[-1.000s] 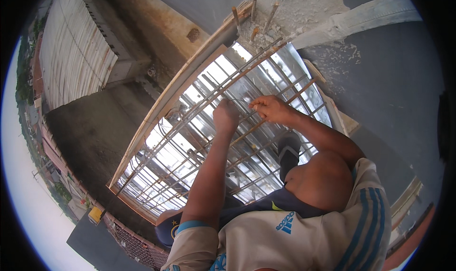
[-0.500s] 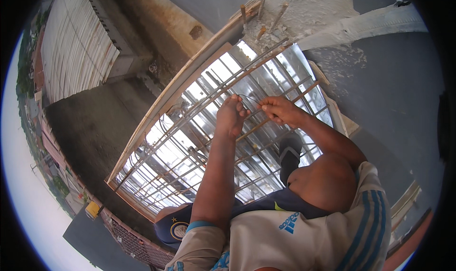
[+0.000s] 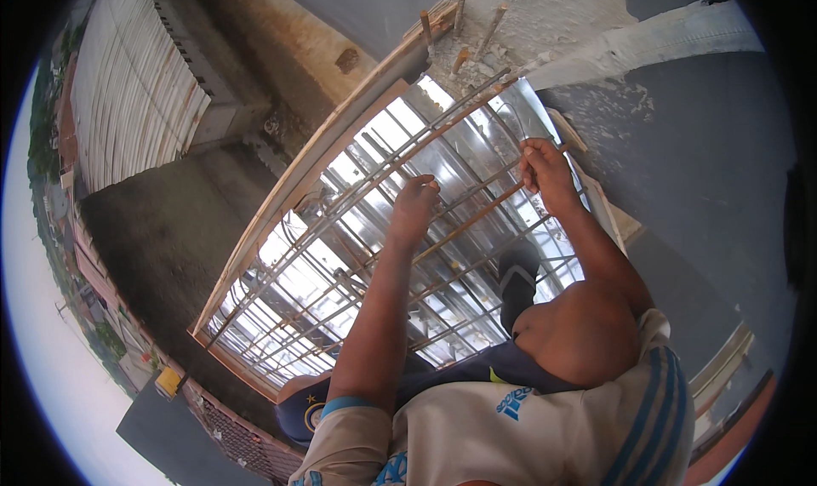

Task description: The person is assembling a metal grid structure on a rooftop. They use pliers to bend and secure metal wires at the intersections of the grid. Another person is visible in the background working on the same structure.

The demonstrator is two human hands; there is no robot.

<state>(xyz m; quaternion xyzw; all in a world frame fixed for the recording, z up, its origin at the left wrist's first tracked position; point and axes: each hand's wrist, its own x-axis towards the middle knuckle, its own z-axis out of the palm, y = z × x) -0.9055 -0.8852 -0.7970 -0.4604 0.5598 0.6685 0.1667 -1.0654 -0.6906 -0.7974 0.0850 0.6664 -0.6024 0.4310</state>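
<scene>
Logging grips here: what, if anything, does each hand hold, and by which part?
Right hand: a thin, curved metal wire, apparently near one end. Left hand: cannot tell.

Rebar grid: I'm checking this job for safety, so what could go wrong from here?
The thin wire in the right grip curves loose above the fingers, so it could spring and scratch.
The shoe is set among the bars of the grid and might catch when lifted.
The upright bars beyond appear uncapped; a stumble onto them could injure.

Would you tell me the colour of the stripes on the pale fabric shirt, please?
The long stripes are blue, clearest in the head view.
</scene>
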